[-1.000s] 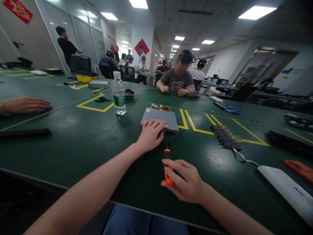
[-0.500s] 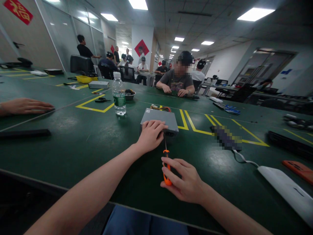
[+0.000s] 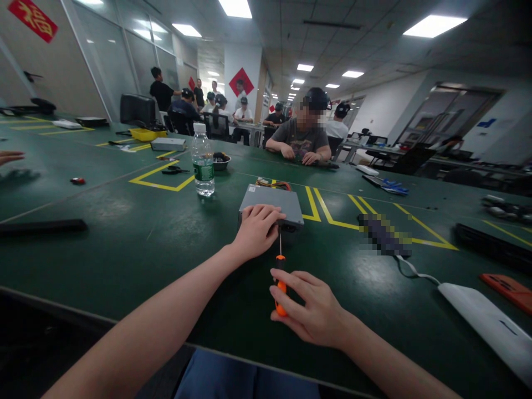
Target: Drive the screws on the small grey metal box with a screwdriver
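Observation:
A grey computer power supply [image 3: 272, 200] lies on the green table in front of me, its bundle of coloured wires [image 3: 276, 184] at the far side. My left hand [image 3: 258, 228] grips its near left part, fingers over the top and thumb along the front face. Between the fingertips and thumb of my right hand [image 3: 310, 305] is an orange and black screwdriver [image 3: 281, 289]. Its shaft points away from me to the near face of the power supply. The tip is hard to make out under the box's edge.
A water bottle [image 3: 203, 163] stands left of the power supply, near a metal bowl [image 3: 221, 160]. On the right lie a white power bank-like slab [image 3: 484, 327] with a cable and an orange phone [image 3: 507, 292]. A co-worker [image 3: 305, 133] sits across the table; another person's hand [image 3: 10, 157] is at far left.
The screwdriver's handle has turned and shifted slightly left in my right fingers. My left hand stays put. The other person's hand at left has drawn back, leaving a small red and black object in view.

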The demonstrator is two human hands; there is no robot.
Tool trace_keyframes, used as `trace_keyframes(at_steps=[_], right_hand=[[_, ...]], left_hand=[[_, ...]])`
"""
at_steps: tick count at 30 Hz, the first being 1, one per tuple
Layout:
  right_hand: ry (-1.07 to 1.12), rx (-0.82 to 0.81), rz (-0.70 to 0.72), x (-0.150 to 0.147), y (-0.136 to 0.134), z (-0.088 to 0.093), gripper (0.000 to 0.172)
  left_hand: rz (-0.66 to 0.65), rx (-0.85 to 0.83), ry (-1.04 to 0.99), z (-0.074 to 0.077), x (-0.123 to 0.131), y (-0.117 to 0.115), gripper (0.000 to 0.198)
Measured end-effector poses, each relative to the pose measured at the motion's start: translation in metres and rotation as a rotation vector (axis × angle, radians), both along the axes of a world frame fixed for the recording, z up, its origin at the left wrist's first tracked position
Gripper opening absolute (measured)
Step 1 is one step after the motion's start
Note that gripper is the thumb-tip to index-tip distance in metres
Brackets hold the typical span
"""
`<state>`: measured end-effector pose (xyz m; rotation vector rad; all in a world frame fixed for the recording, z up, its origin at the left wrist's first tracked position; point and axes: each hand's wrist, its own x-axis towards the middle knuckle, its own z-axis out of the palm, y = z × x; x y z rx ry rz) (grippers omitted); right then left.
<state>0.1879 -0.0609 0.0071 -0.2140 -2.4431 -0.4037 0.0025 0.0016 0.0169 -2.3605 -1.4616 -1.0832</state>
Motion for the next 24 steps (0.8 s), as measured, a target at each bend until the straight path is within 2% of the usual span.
trace_keyframes(at_steps=[3,8,12,16,20,24], right_hand=[[0.051,-0.002,0.019,-0.0003,0.0012,-0.0047,0.019],[0.031,-0.091,0.015,0.0012,0.0008,-0.0019,0.029],[-0.051,-0.04,0.0,0.002,-0.0015,0.0019,0.027],[0.027,-0.01,0.022,0.0021,0.0008,-0.0042,0.022],[0.06,-0.075,0.025,0.0018,0.0036,-0.0077,0.031],[-0.012,-0.097,0.01,0.0018,0.0011,-0.0021,0.033]], left_hand=[[0.003,-0.004,0.006,0.0001,0.0003,0.0,0.027],[0.007,-0.005,0.006,0.0,0.0003,0.0002,0.027],[0.002,-0.002,0.007,0.0,-0.0002,0.0003,0.027],[-0.001,0.0,0.004,-0.0004,-0.0004,0.0002,0.027],[0.003,0.006,0.005,-0.0006,-0.0006,0.0002,0.027],[0.003,0.011,0.002,-0.0008,-0.0005,0.0001,0.027]])
